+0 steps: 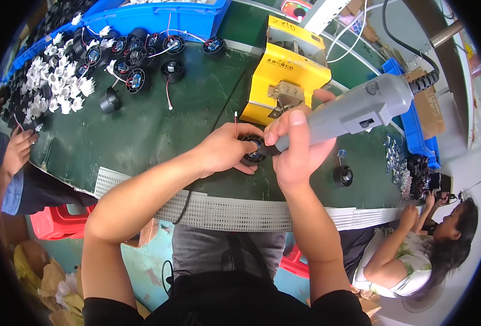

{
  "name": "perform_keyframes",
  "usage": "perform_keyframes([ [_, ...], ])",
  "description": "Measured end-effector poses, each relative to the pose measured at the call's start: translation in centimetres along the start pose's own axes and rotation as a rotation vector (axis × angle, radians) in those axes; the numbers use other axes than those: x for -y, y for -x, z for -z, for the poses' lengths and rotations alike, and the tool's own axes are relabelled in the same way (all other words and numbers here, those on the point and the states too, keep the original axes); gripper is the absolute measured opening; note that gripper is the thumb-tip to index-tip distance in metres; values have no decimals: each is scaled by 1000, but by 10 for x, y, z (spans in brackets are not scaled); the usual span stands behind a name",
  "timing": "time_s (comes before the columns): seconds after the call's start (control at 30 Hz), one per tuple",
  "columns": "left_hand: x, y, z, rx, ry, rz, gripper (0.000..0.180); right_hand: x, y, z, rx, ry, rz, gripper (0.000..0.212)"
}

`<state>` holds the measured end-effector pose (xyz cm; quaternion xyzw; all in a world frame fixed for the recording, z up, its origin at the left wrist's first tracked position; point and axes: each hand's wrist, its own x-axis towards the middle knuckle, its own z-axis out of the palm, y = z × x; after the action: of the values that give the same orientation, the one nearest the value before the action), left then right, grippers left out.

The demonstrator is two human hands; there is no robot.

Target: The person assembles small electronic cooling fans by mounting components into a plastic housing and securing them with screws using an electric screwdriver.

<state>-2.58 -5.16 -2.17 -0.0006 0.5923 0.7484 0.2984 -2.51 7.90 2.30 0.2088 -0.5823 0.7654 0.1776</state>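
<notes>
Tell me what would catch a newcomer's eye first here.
First, the bright yellow machine, standing on the green table just beyond the hands. Next, the big grey handheld tool in the right hand, angled toward a black round part held by the left hand. Then the heap of white pieces at the table's far left, before a blue bin.

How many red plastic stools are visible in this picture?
2: one red stool at left, just below a co-worker's dark trousers; another stool, partly hidden, right of the grey trousers. More may be hidden.
</notes>
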Motion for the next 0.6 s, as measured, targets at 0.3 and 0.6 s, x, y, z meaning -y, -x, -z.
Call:
perform_keyframes([
  [0.3, 0, -1, 1, 13, 8, 6, 29, -1, 1, 0, -1, 10, -10, 48],
  [0.6, 1, -2, -3, -3, -55, -51, 29, -15, 7, 10, 126, -162, 14, 40],
])
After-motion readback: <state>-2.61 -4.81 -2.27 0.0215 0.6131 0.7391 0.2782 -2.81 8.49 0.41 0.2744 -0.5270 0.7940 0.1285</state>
